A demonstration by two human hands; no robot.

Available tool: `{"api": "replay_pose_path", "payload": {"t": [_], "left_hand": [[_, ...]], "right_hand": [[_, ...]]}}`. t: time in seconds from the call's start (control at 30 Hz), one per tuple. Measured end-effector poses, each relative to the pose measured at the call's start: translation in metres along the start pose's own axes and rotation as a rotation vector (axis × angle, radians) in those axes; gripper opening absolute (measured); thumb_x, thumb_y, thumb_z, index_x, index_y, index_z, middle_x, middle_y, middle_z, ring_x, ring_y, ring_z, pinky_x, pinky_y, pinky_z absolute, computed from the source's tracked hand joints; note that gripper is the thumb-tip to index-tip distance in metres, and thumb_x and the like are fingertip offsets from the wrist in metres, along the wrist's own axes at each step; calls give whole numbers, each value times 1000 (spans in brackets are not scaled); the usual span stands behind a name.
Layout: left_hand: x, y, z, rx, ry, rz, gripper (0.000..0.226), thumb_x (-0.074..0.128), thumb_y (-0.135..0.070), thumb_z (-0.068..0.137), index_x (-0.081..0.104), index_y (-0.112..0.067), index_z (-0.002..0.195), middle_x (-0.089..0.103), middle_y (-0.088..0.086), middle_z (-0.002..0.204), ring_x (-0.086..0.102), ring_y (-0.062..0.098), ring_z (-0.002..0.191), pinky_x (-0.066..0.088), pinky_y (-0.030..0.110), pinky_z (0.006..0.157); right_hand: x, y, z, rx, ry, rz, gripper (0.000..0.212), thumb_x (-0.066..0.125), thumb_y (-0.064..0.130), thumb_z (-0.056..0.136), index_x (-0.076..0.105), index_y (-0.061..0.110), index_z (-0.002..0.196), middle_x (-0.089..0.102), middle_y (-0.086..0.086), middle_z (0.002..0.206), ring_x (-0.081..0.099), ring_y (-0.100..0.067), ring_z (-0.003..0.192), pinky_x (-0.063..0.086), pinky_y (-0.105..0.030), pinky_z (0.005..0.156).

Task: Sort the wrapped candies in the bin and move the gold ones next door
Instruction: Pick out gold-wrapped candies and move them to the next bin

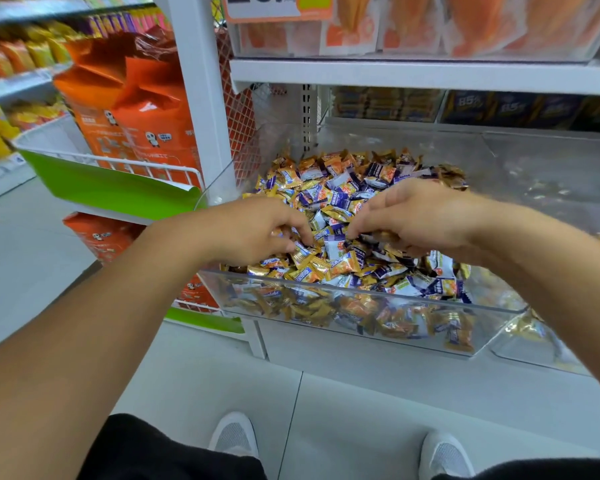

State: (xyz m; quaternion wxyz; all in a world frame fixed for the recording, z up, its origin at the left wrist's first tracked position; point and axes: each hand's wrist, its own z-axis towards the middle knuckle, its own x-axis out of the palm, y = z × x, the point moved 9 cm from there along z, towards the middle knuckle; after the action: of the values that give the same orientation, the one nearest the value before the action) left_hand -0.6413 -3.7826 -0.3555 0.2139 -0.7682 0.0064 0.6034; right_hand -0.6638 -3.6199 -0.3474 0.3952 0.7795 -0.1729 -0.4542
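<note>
A clear plastic bin (pixel 326 336) on a low white shelf is heaped with wrapped candies (pixel 347 188) in gold, orange and purple-white wrappers. Both hands rest in the heap near its front. My left hand (pixel 253 230) curls its fingers down around gold-wrapped candies (pixel 303 252) at its fingertips. My right hand (pixel 419 216) has its fingers bent into the pile, with some gold wrappers showing under them. To the right, a second clear bin (pixel 534 344) holds only a few gold candies (pixel 523 327), partly hidden by my right forearm.
Orange snack bags (pixel 135 109) stand in a white wire basket with a green front (pixel 111 185) at the left. A white shelf upright (pixel 201 81) rises beside the bin. A shelf of orange packets (pixel 412 26) hangs above. My white shoes (pixel 236 434) stand on grey floor.
</note>
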Motion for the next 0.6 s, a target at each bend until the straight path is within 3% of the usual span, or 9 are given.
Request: {"api": "replay_pose_path", "payload": {"t": [0.13, 0.2, 0.27, 0.33, 0.4, 0.47, 0.6], "left_hand": [[-21, 13, -12, -67, -81, 31, 24, 84, -40, 74, 74, -40, 96, 56, -20, 83, 53, -5, 77, 38, 21, 65], [-19, 17, -16, -96, -44, 78, 36, 89, -43, 65, 73, -39, 97, 60, -20, 90, 56, -1, 86, 42, 23, 70], [-14, 20, -15, -131, -24, 150, 43, 90, -46, 62, 72, -38, 100, 62, -13, 105, 58, 11, 100, 46, 28, 79], [-15, 22, -12, -154, -48, 187, 42, 90, -46, 63, 70, -37, 99, 62, -9, 106, 58, 16, 100, 46, 31, 77], [-18, 23, -13, -133, -77, 194, 36, 86, -45, 70, 70, -35, 100, 60, -8, 98, 58, 16, 95, 46, 32, 75], [-19, 24, -14, -101, -91, 176, 27, 80, -43, 79, 72, -34, 102, 60, -9, 98, 57, 14, 95, 47, 31, 78], [-17, 21, -12, -28, -99, 141, 8, 70, -34, 90, 76, -34, 96, 63, -17, 93, 56, 6, 90, 40, 25, 75]], "right_hand": [[44, 35, 5, -246, 71, -553, 34, 77, 47, 80, 77, 16, 93, 69, 2, 79, 63, -16, 74, 46, -29, 61], [62, 40, 13, -277, 52, -707, 39, 80, 49, 77, 72, 11, 85, 66, -5, 79, 61, -23, 73, 48, -34, 64], [70, 45, 20, -287, 4, -774, 38, 81, 45, 78, 59, 16, 65, 55, -4, 70, 53, -22, 66, 46, -34, 61], [73, 48, 26, -310, -3, -788, 44, 78, 44, 81, 53, 14, 59, 56, -8, 69, 52, -23, 65, 45, -34, 59], [70, 50, 28, -324, 14, -706, 49, 74, 47, 85, 54, 8, 62, 59, -14, 69, 50, -23, 61, 39, -32, 55], [58, 47, 25, -278, 24, -522, 49, 70, 46, 88, 51, 9, 63, 47, -11, 61, 38, -19, 54, 28, -31, 50], [40, 25, 21, 12, 113, 333, 30, 67, 31, 94, 56, 12, 74, 43, -3, 56, 25, -10, 45, 19, -19, 35]]}}
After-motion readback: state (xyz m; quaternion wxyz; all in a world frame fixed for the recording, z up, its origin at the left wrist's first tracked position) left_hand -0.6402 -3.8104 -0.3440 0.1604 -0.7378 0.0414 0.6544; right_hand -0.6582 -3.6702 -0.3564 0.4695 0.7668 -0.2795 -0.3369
